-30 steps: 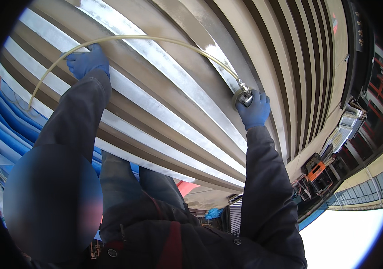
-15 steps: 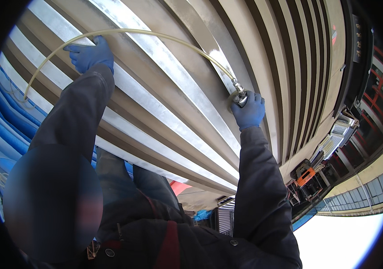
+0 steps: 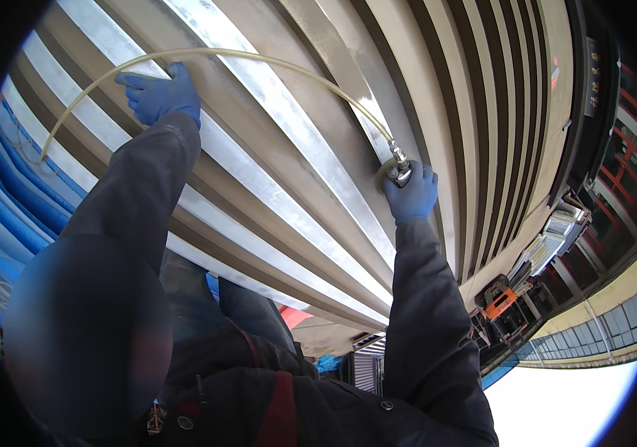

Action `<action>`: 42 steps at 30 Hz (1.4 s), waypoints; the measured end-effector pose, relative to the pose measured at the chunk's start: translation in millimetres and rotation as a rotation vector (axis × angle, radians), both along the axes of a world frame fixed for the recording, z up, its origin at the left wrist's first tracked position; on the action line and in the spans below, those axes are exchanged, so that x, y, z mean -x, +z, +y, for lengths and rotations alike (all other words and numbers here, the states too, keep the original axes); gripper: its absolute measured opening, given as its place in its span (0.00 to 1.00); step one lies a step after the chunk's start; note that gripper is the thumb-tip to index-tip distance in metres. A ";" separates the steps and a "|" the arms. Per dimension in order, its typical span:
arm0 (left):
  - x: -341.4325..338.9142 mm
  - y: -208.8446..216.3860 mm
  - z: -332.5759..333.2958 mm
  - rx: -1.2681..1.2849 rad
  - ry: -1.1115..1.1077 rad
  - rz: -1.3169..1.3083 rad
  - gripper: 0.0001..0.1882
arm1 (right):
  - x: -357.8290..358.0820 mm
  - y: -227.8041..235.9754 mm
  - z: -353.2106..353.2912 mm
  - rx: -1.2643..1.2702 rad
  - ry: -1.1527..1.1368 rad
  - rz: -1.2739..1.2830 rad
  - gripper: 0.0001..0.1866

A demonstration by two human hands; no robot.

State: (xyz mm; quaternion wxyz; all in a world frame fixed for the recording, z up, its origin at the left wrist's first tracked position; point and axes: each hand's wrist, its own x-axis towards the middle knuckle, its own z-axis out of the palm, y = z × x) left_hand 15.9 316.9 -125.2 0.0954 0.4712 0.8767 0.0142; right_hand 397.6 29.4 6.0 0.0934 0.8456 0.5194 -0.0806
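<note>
Blue gloves cover both of my hands. With its fingers wrapped round a small air sander (image 3: pixel 400 173), my right hand (image 3: pixel 414 197) holds it against a metal strip (image 3: pixel 369 123) of a large ribbed panel (image 3: pixel 337 100). The sander's disc is mostly hidden by the hand. A pale yellowish air hose (image 3: pixel 218 52) joins the sander at a metal fitting and arcs over to the left. Below that arc, my left hand (image 3: pixel 162 97) rests on the panel's ribs, fingers stretched out and nothing held. Several strips look bright and bare; the grooves between them are brownish.
Blue ribbed sheeting or tubing (image 3: pixel 24 186) lies at the left, beside my left arm. Far right, an orange machine (image 3: pixel 501 302) and pale stacked items (image 3: pixel 553 238) stand before a building with red frames (image 3: pixel 624 182). My legs (image 3: pixel 255 309) are close to the panel's near edge.
The view has shifted slightly. My right hand and the sander sit a little nearer to me; my left hand appears slightly farther right, still on the ribs.
</note>
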 end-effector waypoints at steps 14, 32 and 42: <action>-0.6 -5.5 -1.4 -0.010 -0.031 0.038 0.61 | 0.9 2.7 61.9 0.058 0.068 -0.018 0.29; -5.1 -1.4 -1.2 -0.019 -0.006 0.022 0.59 | 24.3 -14.5 78.8 -0.031 0.137 0.008 0.29; -6.1 9.9 -0.3 0.047 0.027 -0.106 0.60 | 14.5 4.6 69.8 0.109 0.037 0.008 0.27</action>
